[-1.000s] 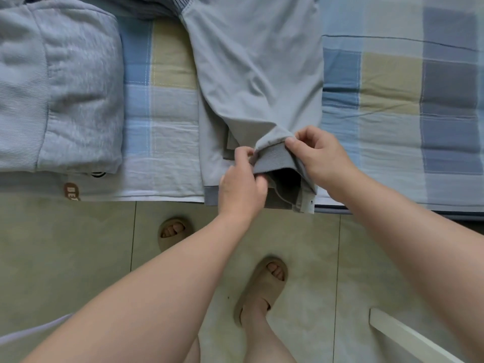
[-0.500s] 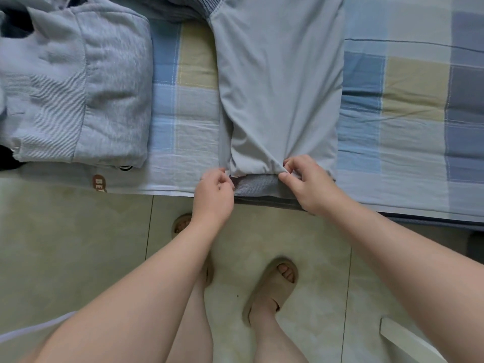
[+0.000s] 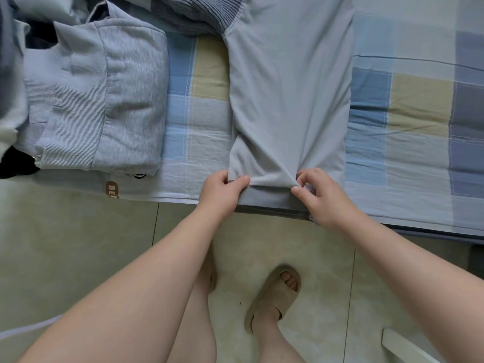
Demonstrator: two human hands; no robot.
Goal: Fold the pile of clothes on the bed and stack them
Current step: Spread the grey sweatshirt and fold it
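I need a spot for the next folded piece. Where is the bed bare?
The widest bare checked sheet lies right of the light grey garment. A narrower strip runs between that garment and the folded grey sweatshirt. Crowded: unfolded clothes at far left and top; left hand and right hand pinch the garment's near hem.

The smooth light grey garment (image 3: 288,100) runs off the top edge. Left of it, black cloth (image 3: 13,163) is cut off at the frame's side; a brown label (image 3: 112,189) shows only part of its lettering.
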